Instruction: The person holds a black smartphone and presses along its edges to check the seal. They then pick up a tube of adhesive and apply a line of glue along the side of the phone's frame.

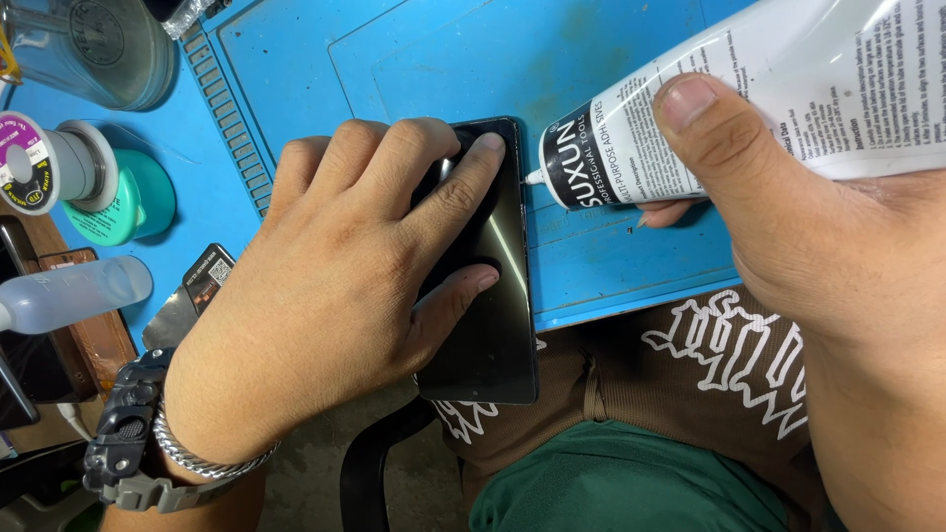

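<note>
My left hand [340, 271] lies flat on a black phone [493, 296], fingers spread over its dark glossy face, pinning it at the near edge of a blue work mat [414, 69]. The phone's lower end overhangs the mat's edge. My right hand [788, 227] grips a white and black tube of adhesive [749, 89], thumb pressed on top. The tube's thin nozzle [534, 177] points left and sits right at the phone's right long edge, near its upper corner.
Left of the mat stand a spool of solder wire [39, 163], a teal round tin [133, 202], a clear plastic bottle [74, 293] and a glass jar [94, 44]. A small flat part [192, 291] lies by my wrist. My lap and a chair arm [370, 463] are below.
</note>
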